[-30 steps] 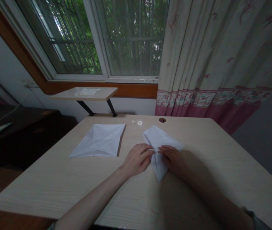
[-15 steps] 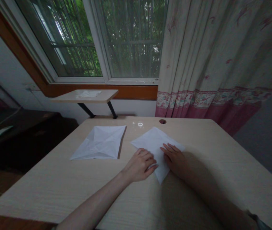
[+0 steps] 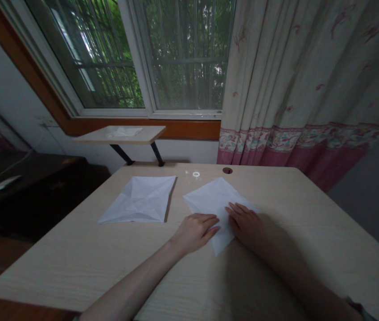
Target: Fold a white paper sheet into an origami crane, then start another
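And there it was: left hand (image 3: 194, 233) flat, fingers together at the folded paper (image 3: 212, 206), right hand (image 3: 245, 225) spread on it, creased sheet (image 3: 139, 199) alongside on the table (image 3: 76, 272)

White paper sheet (image 3: 211, 200), folded to a rough kite shape, lies flat on pale wood desk (image 3: 76, 267), lower tip toward the person. Left hand (image 3: 194, 232): flat, fingertips at the sheet's lower-left edge. Right hand (image 3: 245, 224): fingers resting on its right side. Second sheet (image 3: 139, 200), square, creased, lies flat to the left, apart from both hands.
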Motion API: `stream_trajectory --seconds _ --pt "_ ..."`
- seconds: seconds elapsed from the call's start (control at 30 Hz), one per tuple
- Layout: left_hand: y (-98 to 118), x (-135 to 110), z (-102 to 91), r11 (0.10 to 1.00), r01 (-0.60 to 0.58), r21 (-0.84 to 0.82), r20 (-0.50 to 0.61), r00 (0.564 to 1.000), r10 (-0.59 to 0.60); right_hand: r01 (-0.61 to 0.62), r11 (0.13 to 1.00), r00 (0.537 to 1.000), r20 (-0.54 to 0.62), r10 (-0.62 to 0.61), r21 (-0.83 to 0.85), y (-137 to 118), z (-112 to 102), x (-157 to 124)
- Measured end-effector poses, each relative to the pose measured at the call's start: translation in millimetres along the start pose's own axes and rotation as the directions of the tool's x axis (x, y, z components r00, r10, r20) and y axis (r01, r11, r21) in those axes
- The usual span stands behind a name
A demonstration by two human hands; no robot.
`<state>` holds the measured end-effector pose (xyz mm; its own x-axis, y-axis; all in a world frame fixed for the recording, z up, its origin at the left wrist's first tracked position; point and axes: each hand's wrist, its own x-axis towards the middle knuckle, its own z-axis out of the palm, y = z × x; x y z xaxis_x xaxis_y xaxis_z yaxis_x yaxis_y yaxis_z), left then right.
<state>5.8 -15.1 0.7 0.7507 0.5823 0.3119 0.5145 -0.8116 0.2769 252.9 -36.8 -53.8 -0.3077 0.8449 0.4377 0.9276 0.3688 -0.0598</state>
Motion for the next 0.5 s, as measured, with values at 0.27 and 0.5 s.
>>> stream_trajectory --seconds 0.27,0.5 --pt "-0.1 1.4 -2.5 0.995 0.100 0.028 -0.003 0.995 -0.100 0.004 1.000 1.000 -0.022 -0.004 0.008 -2.4 -7.8 1.4" --pt "1.6 0.0 -1.9 0.985 0.149 0.090 0.076 0.985 -0.156 0.009 0.998 0.999 0.039 -0.012 0.069 -3.9 -19.5 5.7"
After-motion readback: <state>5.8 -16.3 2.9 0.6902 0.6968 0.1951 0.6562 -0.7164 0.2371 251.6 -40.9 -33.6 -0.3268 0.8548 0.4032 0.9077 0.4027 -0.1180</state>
